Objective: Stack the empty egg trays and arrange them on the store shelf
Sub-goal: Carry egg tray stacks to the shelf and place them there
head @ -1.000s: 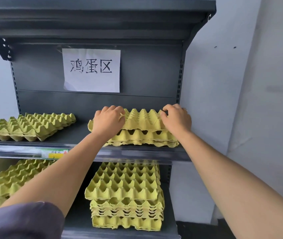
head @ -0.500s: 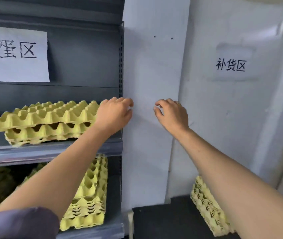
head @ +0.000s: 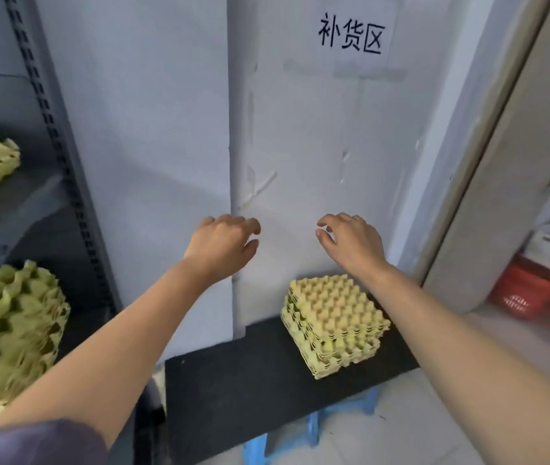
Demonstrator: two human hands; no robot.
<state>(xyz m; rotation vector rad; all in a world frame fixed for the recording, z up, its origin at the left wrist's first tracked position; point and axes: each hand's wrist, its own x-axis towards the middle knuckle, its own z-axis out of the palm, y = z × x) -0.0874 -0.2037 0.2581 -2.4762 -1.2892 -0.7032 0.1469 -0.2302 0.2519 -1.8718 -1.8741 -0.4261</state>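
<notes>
A second before, both my hands had been settling the top tray on the pile on the shelf; by this moment I had let go and swung round to the right, so the shelf (head: 62,169) had slid off to the far side of my left hand (head: 221,245), and only the edges of the shelved trays (head: 8,330) showed there, below and well apart from it; my left hand was empty, its fingers loosely curled and pinching nothing; my right hand (head: 354,241) was the same, relaxed and empty, hanging level with the left and a little apart from it, both held out in front of the white wall (head: 166,129); just beneath my right hand and wrist, not yet touched, stood a fresh stack of egg trays (head: 332,325) on the black tabletop (head: 250,380), pushed back close against the wall; high above my right hand a paper sign (head: 350,36) had come into sight; I took this to mean the last pile was placed and done, and that the next batch lay under my right hand, so what remained was to lower both hands to either side of that stack, grip it, and carry it back to the shelf.
</notes>
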